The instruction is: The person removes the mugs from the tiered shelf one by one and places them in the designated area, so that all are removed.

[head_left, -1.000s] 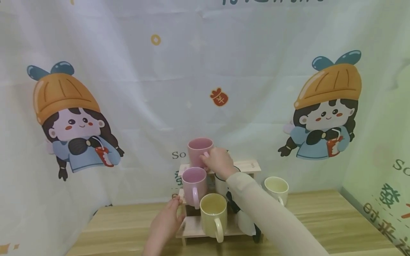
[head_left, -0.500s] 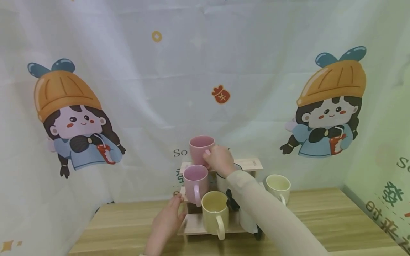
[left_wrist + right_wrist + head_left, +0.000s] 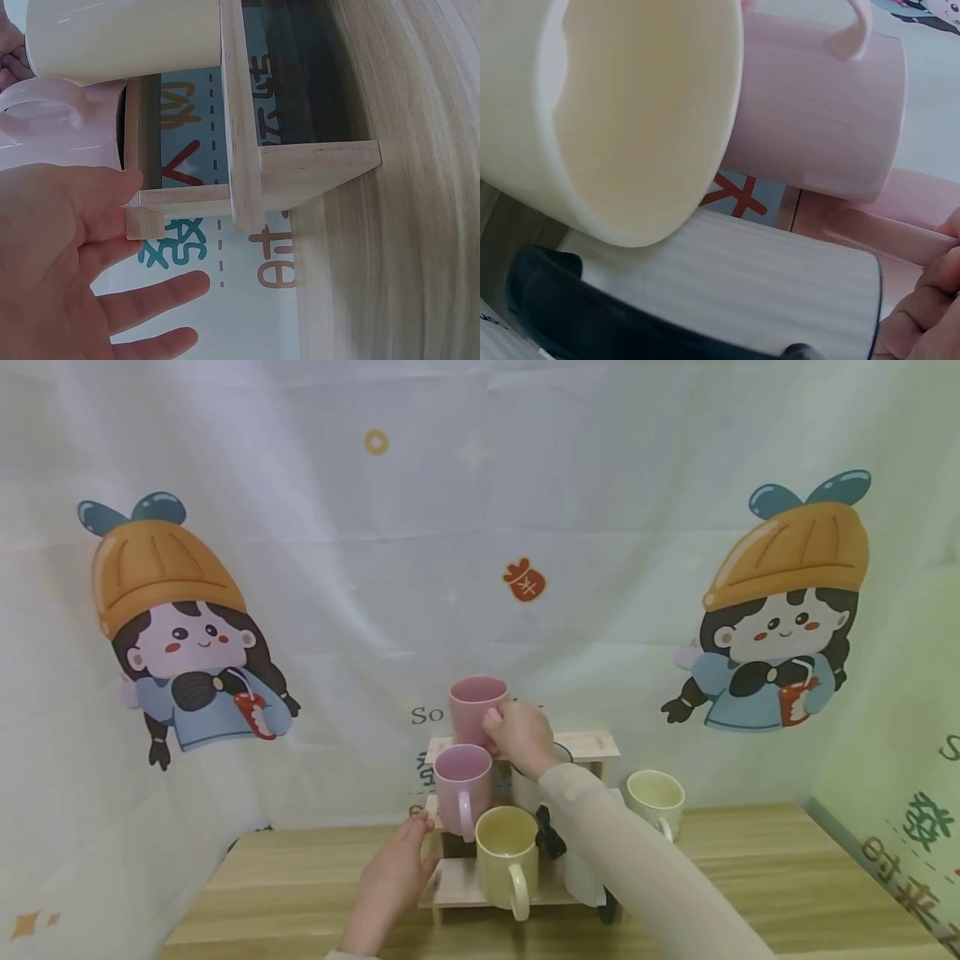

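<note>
Lilac mug in front of pink mug

soft, hazy light on the backdrop — greenish at right — with dark shadow under the wooden shelf.

Left hand low, fingers spread; right hand higher, fingers curled, arm outstretched.

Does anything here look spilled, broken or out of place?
Nothing looks spilled or broken. Only the cream mug seems slightly odd: it stands apart, right of the rack, while the rest are grouped at the rack.
</note>
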A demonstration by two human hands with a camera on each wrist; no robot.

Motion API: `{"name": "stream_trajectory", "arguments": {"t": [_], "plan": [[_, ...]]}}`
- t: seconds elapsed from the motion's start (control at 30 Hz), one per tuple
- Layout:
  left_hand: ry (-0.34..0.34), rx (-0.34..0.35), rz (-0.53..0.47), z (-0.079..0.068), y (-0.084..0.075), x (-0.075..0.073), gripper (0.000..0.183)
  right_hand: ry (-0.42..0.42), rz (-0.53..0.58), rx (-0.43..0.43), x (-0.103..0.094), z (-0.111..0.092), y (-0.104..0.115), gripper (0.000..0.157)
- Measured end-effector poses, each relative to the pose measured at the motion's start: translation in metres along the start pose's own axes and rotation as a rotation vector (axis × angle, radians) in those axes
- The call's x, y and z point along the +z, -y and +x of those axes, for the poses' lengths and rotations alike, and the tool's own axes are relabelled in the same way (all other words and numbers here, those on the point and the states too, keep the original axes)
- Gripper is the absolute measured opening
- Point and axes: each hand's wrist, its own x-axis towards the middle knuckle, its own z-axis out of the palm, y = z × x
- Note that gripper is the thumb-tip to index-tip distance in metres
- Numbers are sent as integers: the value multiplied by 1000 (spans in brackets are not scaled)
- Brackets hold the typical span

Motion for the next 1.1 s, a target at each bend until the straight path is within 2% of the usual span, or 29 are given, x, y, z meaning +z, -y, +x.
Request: {"name": "stream_trajectory", "arguments": {"t": [0.3,0.57,0.77,1.1], "plan": [[1,0,1,4,-1,2,46,-47,-34,-3,-2,-1,-3,29],[18,-21,-13,0,-2,2,46,-85,-122,-68,0,-2,-4,32],[1,5,-5,0,-2,1,46,-156,-131,-124,-3,-1,-4,32],[-13,15,-13,-1,-1,-1,45,-223,-118,-201,-12,-6,-6,31]]}}
